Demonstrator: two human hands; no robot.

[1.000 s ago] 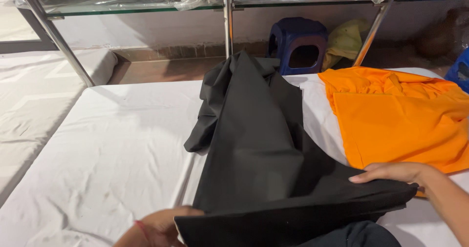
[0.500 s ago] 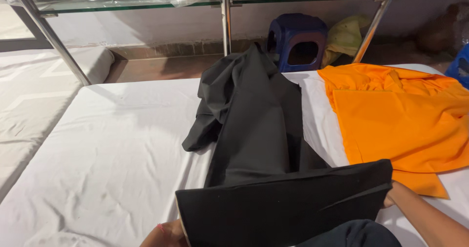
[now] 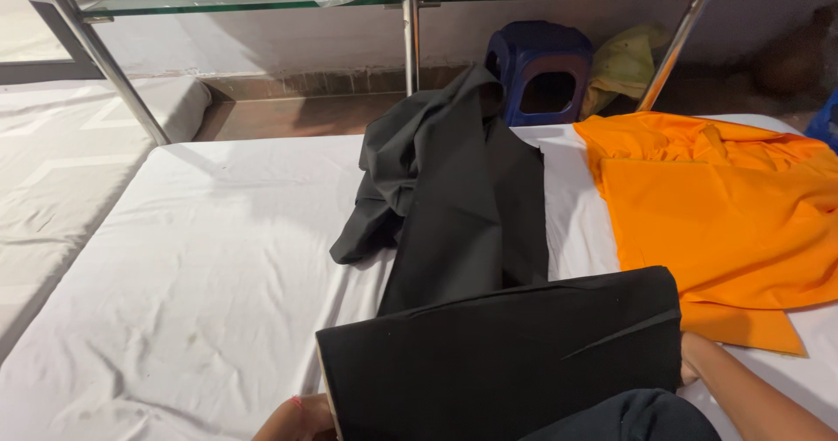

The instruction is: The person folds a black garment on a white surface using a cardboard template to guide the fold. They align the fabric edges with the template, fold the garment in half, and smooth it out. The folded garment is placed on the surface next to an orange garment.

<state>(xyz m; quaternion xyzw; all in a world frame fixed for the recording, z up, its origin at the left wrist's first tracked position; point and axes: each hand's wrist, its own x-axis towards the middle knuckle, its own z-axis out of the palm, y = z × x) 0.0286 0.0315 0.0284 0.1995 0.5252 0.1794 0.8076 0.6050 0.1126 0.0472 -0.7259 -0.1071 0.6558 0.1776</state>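
Near end of black cloth (image 3: 502, 362) folded over; far end unfolded. Left hand (image 3: 292, 419), right hand (image 3: 690, 367) under edges, grip hidden.

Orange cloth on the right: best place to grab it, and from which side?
Probably the near pointed corner of the orange cloth, coming from the person's right. That corner lies flat on the white sheet, apart from the black fabric, with no folds stacked over it.

Folded cloth (image 3: 489, 354) lies on the sheet (image 3: 201, 258), spread garment (image 3: 724, 214) right, stool (image 3: 541, 70) behind
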